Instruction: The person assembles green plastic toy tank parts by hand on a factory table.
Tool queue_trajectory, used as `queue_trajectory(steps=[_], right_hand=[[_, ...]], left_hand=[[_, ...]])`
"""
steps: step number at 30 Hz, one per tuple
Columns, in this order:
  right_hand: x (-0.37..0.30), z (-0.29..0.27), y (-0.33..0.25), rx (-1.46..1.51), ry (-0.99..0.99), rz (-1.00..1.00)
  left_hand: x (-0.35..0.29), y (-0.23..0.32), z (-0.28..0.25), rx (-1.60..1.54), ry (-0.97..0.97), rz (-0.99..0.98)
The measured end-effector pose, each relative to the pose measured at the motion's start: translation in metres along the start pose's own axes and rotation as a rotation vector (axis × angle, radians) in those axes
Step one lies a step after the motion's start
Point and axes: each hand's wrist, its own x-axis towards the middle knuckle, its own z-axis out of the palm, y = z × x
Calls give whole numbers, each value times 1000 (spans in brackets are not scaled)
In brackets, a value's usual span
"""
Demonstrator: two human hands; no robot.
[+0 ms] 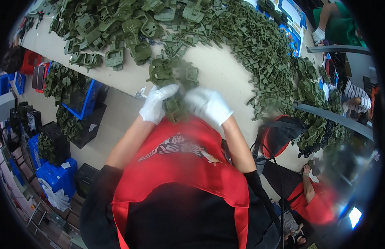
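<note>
My black top (171, 220) & red apron (176, 174), pale printed lettering on it, lower ctr. L to R: blue crate (88, 98), mid-left; my gloved L hand (158, 103) grasping green plastic part (176, 111), ctr; my R hand (208, 103) blurred beside it, can't tell grip; small green pcs (263, 58), upper right; grey bar (333, 119) partly blocking heap (315, 135), right.

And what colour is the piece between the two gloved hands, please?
The piece is olive green, best seen in the head view.
</note>
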Motion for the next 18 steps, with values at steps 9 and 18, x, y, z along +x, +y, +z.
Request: queue_trajectory(steps=[9, 18], right_hand=[[87, -24, 89, -556, 596, -296], [-35, -27, -77, -686, 632, -776]], left_hand=[[17, -2, -20, -49, -36, 155], [26, -17, -10, 113, -286, 294]])
